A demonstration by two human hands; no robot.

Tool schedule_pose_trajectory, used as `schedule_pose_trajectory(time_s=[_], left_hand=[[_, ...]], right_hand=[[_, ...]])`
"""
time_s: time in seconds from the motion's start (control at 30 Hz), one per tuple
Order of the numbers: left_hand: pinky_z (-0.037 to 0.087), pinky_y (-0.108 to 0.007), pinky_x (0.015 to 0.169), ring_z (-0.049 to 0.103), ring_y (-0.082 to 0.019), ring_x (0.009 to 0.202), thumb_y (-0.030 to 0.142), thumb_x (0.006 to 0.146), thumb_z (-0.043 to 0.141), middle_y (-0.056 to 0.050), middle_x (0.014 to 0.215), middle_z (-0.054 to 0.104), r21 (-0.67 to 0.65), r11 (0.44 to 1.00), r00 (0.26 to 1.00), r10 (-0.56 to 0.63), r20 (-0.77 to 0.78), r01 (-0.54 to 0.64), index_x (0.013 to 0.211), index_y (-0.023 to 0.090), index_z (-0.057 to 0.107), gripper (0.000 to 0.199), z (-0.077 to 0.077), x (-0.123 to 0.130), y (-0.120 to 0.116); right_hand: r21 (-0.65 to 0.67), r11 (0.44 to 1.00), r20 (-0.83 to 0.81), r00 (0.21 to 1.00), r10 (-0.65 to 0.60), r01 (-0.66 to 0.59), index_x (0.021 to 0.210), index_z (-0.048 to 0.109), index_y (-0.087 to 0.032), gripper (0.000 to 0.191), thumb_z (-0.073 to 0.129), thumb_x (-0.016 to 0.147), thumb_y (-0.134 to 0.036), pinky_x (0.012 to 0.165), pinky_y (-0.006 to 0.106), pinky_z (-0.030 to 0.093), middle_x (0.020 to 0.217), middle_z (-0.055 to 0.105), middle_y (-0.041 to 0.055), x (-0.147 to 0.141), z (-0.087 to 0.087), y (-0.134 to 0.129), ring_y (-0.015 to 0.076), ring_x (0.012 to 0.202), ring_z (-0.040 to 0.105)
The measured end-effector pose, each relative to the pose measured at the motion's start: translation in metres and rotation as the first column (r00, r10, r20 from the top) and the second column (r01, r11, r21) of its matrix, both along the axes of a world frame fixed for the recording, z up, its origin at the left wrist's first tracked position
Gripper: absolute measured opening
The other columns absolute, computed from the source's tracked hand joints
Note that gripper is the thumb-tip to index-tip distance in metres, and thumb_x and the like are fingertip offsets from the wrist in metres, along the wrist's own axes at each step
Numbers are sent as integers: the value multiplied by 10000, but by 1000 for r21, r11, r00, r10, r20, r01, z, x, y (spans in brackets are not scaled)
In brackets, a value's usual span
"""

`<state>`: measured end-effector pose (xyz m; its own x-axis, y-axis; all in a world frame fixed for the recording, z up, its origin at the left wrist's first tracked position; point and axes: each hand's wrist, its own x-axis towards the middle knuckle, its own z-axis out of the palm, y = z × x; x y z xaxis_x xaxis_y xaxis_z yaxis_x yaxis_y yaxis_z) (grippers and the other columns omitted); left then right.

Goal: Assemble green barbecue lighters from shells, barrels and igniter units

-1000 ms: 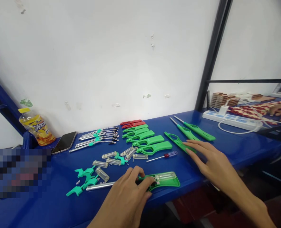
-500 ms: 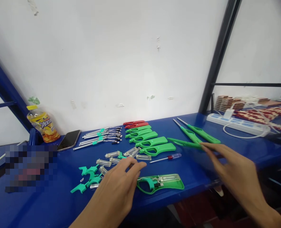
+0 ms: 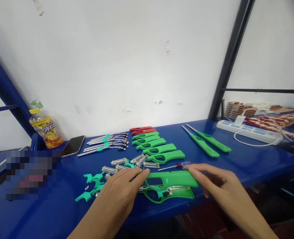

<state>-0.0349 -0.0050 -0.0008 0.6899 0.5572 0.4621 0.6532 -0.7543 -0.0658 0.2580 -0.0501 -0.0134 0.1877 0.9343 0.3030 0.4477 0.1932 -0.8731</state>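
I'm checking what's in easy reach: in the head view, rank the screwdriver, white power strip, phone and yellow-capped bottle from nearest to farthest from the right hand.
From the right hand:
1. Screwdriver: just beyond it, leftward.
2. White power strip: far right.
3. Phone: well to the left.
4. Yellow-capped bottle: left of the phone.

2 bare forearms (image 3: 253,212) angle inward, left hand (image 3: 123,186) arched palm-down, right hand (image 3: 220,182) pinching with thumb (image 3: 199,176) and fingers (image 3: 208,167).

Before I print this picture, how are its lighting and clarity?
Head view: the pale wall is bright, but beneath the blue table it is dark; head view: the left hand and right hand look fairly clear; head view: a pixelated patch hides detail at left.
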Motion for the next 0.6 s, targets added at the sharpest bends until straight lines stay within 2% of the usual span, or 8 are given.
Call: schedule_pose_trajectory(time_s=[0.03, 0.1, 0.17, 0.23, 0.33, 0.5, 0.6], left_hand=[[669, -404, 860, 785, -262, 1035, -2, 982, 401, -108, 1226, 785, -16, 1000, 1000, 5, -5, -5, 1386, 228, 673, 538, 0, -1, 0], [657, -445, 887, 775, -287, 1058, 8, 990, 419, -117, 1247, 779, -104, 994, 999, 33, -19, -35, 1387, 229, 679, 524, 0, -1, 0], [637, -496, 923, 760, -310, 1086, 36, 1006, 463, -116, 1253, 775, -221, 972, 996, 68, -48, -77, 1372, 237, 689, 475, 1, -1, -1], [625, -511, 924, 751, -316, 1077, 57, 1011, 508, -105, 1206, 782, -302, 948, 994, 80, -71, -98, 1328, 239, 712, 419, 1, 0, 0], [614, -497, 898, 741, -300, 1041, 60, 1016, 513, -84, 1140, 776, -352, 929, 993, 91, -79, -113, 1269, 242, 732, 381, 2, 0, 2], [582, -427, 907, 713, -249, 1046, 103, 1041, 511, -36, 1126, 744, -432, 894, 993, 91, -79, -117, 1229, 288, 733, 345, 5, -1, 4], [560, -408, 941, 690, -231, 1060, 129, 1057, 498, -36, 1162, 715, -484, 867, 993, 92, -68, -114, 1187, 276, 731, 304, 7, -1, 2]], right_hand=[[6, 1000, 16, 1000, 2, -2, 1099, 826, -244, 445, 646, 945, -621, 469, 252, 514, 716, 745, 12, 0, -2, 0, 164, 524, 595], [36, 999, 82, 996, 27, -30, 1183, 793, -281, 412, 619, 987, -598, 573, 253, 563, 901, 783, 24, 0, -7, -1, 186, 686, 686], [71, 994, 188, 980, 69, -84, 1184, 785, -328, 335, 657, 987, -567, 779, 274, 604, 1135, 772, 27, 0, -13, 0, 217, 941, 732], [82, 986, 291, 950, 115, -144, 1166, 788, -365, 270, 717, 967, -533, 940, 303, 582, 1212, 743, 14, -1, -18, 1, 236, 1100, 714], [78, 979, 391, 909, 145, -190, 1209, 775, -399, 255, 728, 977, -493, 978, 330, 578, 1222, 732, 8, -1, -24, 3, 238, 1111, 716], [84, 970, 503, 850, 155, -226, 1220, 784, -358, 279, 663, 1020, -510, 959, 380, 602, 1164, 759, 46, 0, -27, 4, 264, 1091, 717], [56, 969, 530, 829, 177, -242, 1220, 782, -345, 304, 626, 1038, -532, 972, 408, 597, 1172, 759, 54, 1, -26, 3, 273, 1107, 704]])
